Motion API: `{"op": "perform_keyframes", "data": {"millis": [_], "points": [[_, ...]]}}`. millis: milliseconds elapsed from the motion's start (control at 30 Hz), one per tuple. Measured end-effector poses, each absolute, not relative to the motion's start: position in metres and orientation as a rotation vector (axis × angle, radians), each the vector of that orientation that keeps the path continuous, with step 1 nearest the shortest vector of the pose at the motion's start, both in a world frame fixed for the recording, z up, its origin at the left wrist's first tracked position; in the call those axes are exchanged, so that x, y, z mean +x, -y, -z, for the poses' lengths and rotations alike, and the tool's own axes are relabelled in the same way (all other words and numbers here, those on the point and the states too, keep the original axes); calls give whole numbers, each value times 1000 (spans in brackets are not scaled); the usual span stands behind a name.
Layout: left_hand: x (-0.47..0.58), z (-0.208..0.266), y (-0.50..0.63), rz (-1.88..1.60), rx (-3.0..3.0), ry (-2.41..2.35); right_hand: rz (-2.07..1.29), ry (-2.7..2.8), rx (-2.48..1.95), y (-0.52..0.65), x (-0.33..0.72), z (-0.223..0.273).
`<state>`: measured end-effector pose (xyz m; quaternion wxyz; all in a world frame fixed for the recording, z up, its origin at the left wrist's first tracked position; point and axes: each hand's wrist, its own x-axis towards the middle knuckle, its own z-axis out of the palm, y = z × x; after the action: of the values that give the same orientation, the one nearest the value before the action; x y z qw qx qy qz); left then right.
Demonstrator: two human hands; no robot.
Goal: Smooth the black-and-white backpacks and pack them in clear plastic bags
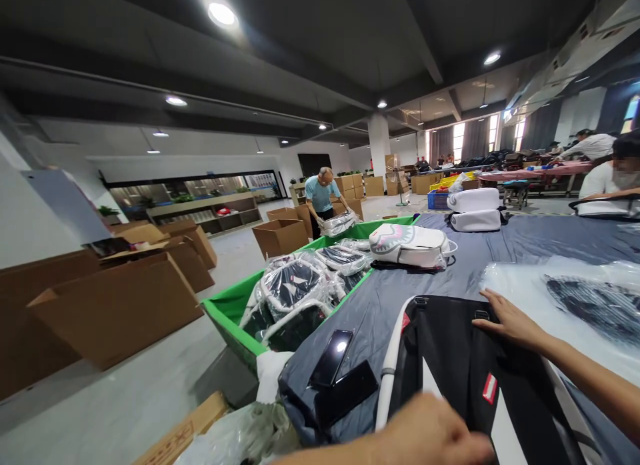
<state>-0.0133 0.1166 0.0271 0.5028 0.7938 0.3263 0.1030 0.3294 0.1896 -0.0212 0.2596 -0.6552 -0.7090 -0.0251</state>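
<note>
A black and white backpack (460,358) with a small red label lies on the covered table in front of me. My right hand (515,323) rests on its far end near a strap buckle, fingers spread. Above the near part of the backpack is my left hand (433,425), smeared by motion; its fingers are not clear, and I cannot tell whether it touches the fabric. To the left, a phone (332,358) and a dark flat case (346,391) lie at the table's edge. Clear plastic bags (515,278) are stacked to the right.
A green-lined bin (235,318) holds several plastic-wrapped backpacks (295,285). White backpacks (410,245) lie farther along the grey table cover (345,311). Behind the bin, a person (323,195) handles a wrapped bag. Open cardboard boxes (115,305) stand left; another person sits far right.
</note>
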Motion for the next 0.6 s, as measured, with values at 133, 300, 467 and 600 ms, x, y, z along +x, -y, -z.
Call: {"op": "perform_keyframes", "data": {"millis": [133, 300, 467, 600], "points": [[23, -40, -211, -737, 2252, -1071, 282, 1917, -1728, -189, 327, 49], [68, 2, -278, -702, 2324, -867, 495, 1825, -1550, -168, 319, 68], [61, 49, -256, -1017, 2558, -844, 813, 1841, -1474, -136, 299, 74], [36, 72, -227, -1197, 2751, -871, 858, 1911, -1457, -104, 281, 78]]}}
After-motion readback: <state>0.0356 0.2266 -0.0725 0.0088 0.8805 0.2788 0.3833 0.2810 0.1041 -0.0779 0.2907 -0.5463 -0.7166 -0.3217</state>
